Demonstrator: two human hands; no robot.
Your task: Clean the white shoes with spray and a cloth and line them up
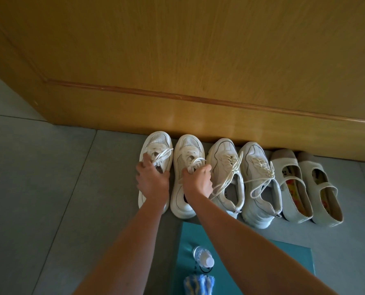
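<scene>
Mid-frame, left grip [152, 177] is curled round the end shoe [157, 143] at its laces and right grip [198, 179] round the second shoe [189, 146], both shoes right under the grips, toes at the wood panel [198, 60].

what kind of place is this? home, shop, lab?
Most likely a home entryway, though I can't be sure: shoes lined up on a grey tiled floor against a wooden door, with a teal mat in front.
</scene>
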